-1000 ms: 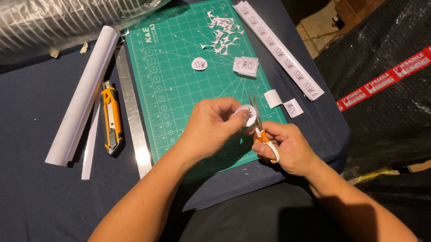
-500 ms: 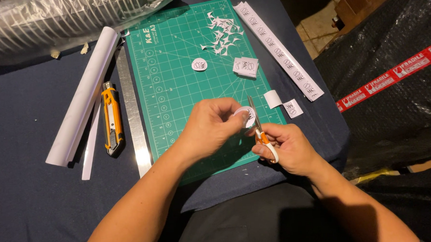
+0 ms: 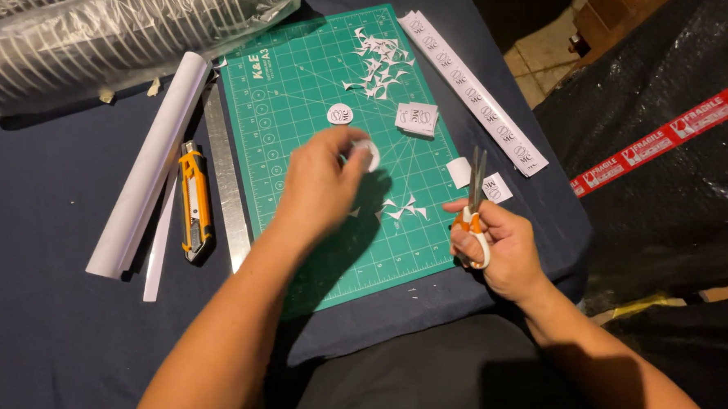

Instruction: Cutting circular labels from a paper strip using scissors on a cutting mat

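This looks like a home craft or small packaging workspace rather than a fitted workshop. A green cutting mat point(image 3: 320, 133) lies on a table covered with dark blue cloth point(image 3: 49, 308). Just left of the mat lie a steel ruler point(image 3: 224, 186), an orange utility knife point(image 3: 194, 200) and a white paper roll point(image 3: 153, 160). Paper trimmings point(image 3: 378, 65) sit on the mat's far part, and a strip of printed round labels point(image 3: 473, 89) lies along its right edge. Beyond the mat's far left corner lies a plastic-wrapped stack point(image 3: 111, 35); well right of it, black wrapping with red warning tape point(image 3: 664, 138), over a tiled floor point(image 3: 546, 53).
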